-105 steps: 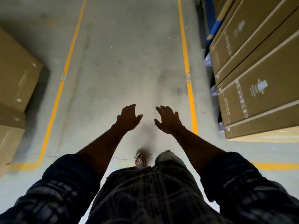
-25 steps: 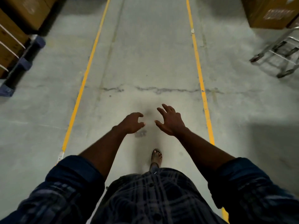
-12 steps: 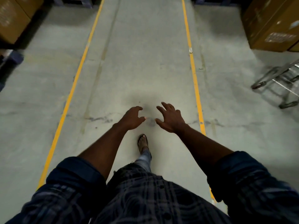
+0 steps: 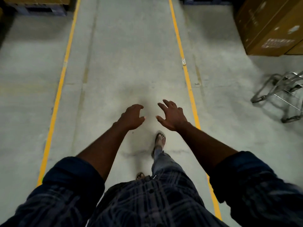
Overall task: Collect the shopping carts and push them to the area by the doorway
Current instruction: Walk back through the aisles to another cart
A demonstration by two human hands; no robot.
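Fingers (image 4: pixel 164 106) of the right hand (image 4: pixel 172 116) fan out wide and those of the left hand (image 4: pixel 131 117) bend loosely, both hands held out over the aisle with nothing in them. A grey concrete floor (image 4: pixel 127 54) fills the view, cracked in a thin line near the person's feet. A plaid shirt (image 4: pixel 147 202) with rolled dark sleeves crosses the bottom. A big cardboard box (image 4: pixel 268 27) stands at the upper right; its white label and printed marks are too blurred to read. More boxes on blue pallets (image 4: pixel 42 10) sit at the upper left. The shopping cart (image 4: pixel 278 89), a bare metal frame cut off by the right edge, stands outside the aisle, well apart from both hands and below the big box. Two yellow lines (image 4: pixel 60 86) mark the aisle; the right one carries a small white tag (image 4: pixel 183 61) whose writing cannot be made out. A sandalled foot (image 4: pixel 160 139) steps forward just below the right hand.
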